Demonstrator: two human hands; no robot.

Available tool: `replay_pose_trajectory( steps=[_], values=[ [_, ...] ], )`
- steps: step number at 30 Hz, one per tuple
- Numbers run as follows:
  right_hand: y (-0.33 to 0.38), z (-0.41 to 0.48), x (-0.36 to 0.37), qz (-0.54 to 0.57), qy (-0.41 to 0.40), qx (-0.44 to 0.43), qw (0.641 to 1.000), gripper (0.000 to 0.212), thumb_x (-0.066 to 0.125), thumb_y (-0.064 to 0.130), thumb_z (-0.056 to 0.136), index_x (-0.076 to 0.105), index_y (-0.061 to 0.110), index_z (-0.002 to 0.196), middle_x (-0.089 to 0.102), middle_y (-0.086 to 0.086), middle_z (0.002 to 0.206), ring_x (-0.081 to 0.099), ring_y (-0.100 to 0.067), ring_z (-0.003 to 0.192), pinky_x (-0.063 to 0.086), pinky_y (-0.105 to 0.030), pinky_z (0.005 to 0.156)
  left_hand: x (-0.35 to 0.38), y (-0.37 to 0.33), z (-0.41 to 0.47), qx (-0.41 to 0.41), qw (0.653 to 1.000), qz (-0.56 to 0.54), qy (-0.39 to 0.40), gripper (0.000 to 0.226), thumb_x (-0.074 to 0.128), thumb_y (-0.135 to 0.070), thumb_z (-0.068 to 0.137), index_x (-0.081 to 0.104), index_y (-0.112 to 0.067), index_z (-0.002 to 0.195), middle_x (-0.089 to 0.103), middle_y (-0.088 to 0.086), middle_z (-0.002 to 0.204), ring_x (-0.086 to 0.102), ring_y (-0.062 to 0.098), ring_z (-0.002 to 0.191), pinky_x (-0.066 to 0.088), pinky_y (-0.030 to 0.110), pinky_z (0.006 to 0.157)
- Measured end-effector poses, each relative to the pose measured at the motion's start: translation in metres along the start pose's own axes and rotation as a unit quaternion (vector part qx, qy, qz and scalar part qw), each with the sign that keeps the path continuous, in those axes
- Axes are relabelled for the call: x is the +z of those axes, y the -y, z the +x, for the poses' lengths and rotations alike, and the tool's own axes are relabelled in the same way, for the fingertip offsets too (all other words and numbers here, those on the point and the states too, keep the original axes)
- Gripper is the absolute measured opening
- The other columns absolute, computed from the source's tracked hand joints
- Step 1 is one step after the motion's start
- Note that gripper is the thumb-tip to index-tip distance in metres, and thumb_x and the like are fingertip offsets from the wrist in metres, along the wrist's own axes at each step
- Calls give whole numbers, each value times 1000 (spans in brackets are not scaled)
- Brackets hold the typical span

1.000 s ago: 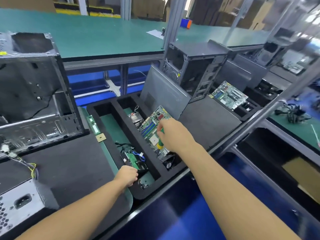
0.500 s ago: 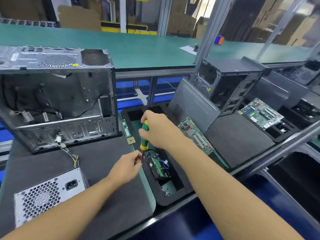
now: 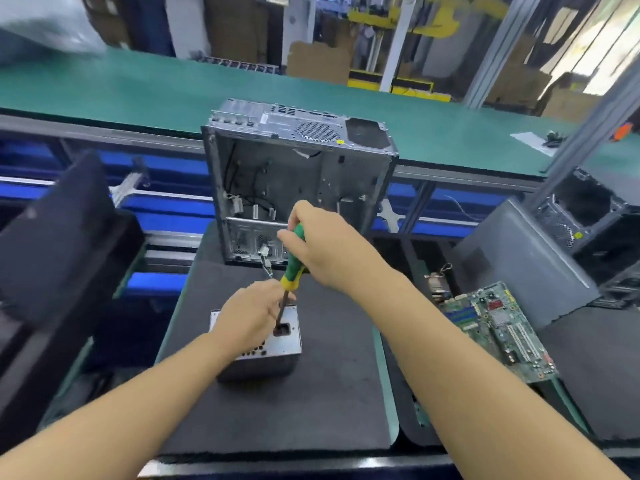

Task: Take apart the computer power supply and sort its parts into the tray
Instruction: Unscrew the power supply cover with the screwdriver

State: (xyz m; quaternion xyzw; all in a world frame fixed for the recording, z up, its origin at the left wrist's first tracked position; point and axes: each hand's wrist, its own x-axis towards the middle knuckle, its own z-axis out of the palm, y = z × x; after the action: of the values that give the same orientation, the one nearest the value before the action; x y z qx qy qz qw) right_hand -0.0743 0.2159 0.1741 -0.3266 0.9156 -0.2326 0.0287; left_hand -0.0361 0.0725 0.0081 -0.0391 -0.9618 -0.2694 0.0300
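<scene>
My left hand (image 3: 249,317) rests on the power supply (image 3: 277,356), mid-surface (image 3: 277,417) and near me. Whether its fingers pinch the shaft, I cannot tell. My right hand (image 3: 322,247) grips the green screwdriver (image 3: 293,265) with closed fingers, tip on the supply's top. A motherboard (image 3: 498,330) lies right.
</scene>
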Motion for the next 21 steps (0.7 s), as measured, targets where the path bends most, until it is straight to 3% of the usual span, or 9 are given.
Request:
replay_pose_trajectory(
  steps=[4,7,10,13,18,21],
  values=[
    [17,11,20,17,12,-26,999,17,48,27,102,47,11,97,49,0,82,42,-19,70,24,-33,55,-7,38,-27,17,999,4,40,39,54,-24,93,58,-29,131,52,-13,140,50,15,127,38,39,107],
    [25,17,32,16,30,-28,999,13,47,25,101,45,13,96,47,1,82,43,-21,71,25,-35,58,1,50,-41,35,997,38,55,68,59,-58,80,44,-34,142,39,-19,148,32,4,140,22,36,117],
    [27,22,40,-1,48,-15,999,13,46,24,101,45,12,96,49,-2,87,48,-24,74,31,-35,57,13,53,-47,36,994,89,44,95,56,-83,67,36,-34,146,32,-22,150,24,0,140,10,24,113],
    [22,22,44,-21,49,-8,999,12,46,25,102,45,13,97,48,0,89,49,-24,77,33,-36,61,18,57,-45,34,993,111,5,81,57,-83,68,47,-40,136,35,-24,149,31,0,138,13,25,110],
    [8,18,50,-27,52,6,998,11,45,25,101,47,15,97,54,-3,96,54,-28,86,46,-41,75,12,60,-34,-25,998,-49,-1,27,72,-63,70,64,-51,93,46,-35,135,40,-9,125,13,23,107],
    [4,18,52,-23,51,8,998,12,45,26,101,47,15,97,54,-3,96,55,-27,84,47,-41,72,12,59,-31,-49,996,-67,-16,16,70,-55,68,67,-51,83,49,-40,126,41,-13,118,14,21,105]
  ],
)
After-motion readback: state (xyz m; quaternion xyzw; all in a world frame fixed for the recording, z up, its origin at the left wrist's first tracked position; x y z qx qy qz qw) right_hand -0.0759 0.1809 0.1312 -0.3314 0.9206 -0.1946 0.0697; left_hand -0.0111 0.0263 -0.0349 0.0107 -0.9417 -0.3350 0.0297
